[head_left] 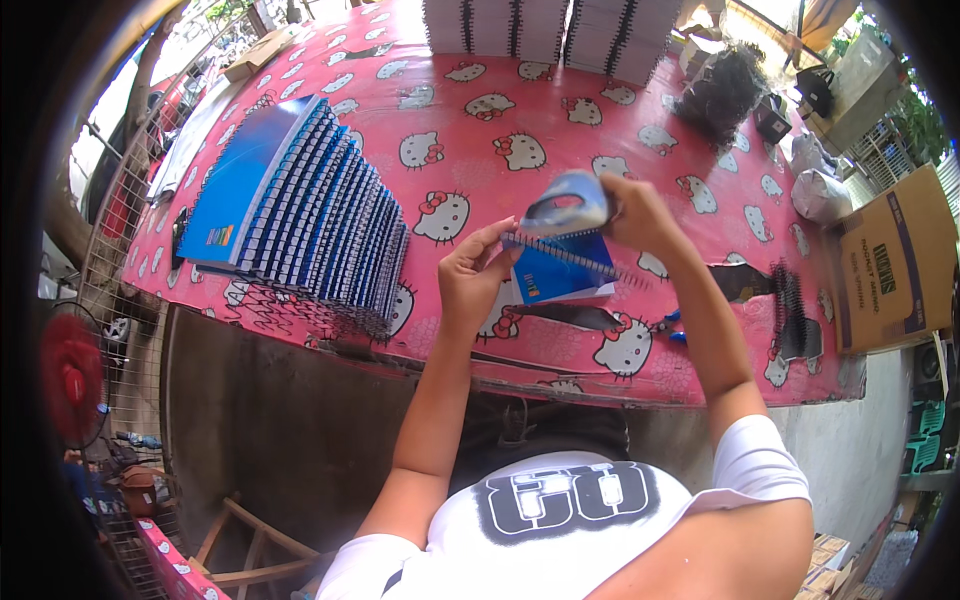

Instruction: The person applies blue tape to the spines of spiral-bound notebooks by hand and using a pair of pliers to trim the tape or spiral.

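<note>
Notebook (560,268): glossy blue card cover, dark wire coil binding. Tool (565,205) above it: smooth, shiny grey-blue plastic. Counter (480,100): glossy pink printed sheet cover, torn in places. Box (895,265): matt brown cardboard. Stacked notebooks (300,200): same glossy covers.

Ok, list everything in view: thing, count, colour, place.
notebook: one, blue, spiral-bound, held above the table's near edge
fanned notebooks: one row, too many to count, blue, table left
stacked notebooks: several piles, white edges, table far side
loose spirals: one heap, black, far right
table: one, pink cloth with cat faces
cardboard box: one, brown, right
fan: one, red, lower left
left hand: on the notebook's spiral
right hand: on the notebook's top
</note>
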